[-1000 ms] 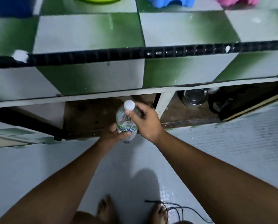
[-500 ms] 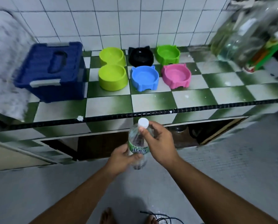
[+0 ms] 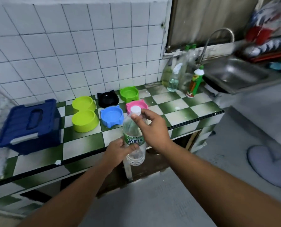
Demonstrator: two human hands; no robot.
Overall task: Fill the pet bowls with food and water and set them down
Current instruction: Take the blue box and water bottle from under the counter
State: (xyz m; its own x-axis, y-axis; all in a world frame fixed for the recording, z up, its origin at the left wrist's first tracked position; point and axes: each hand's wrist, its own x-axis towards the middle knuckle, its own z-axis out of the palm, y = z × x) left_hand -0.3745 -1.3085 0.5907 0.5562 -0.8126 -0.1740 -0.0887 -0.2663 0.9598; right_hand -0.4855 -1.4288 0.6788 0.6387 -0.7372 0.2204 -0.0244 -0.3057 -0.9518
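While my left hand (image 3: pixel 120 149) grips the water bottle (image 3: pixel 134 141) at its label, my right hand (image 3: pixel 150 128) pinches its white cap (image 3: pixel 136 110) above the table (image 3: pixel 80 141).

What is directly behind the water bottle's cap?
Behind the white cap sits the pink bowl; only its rim and ear show. The water bottle and right hand cover its front and most of the inside.
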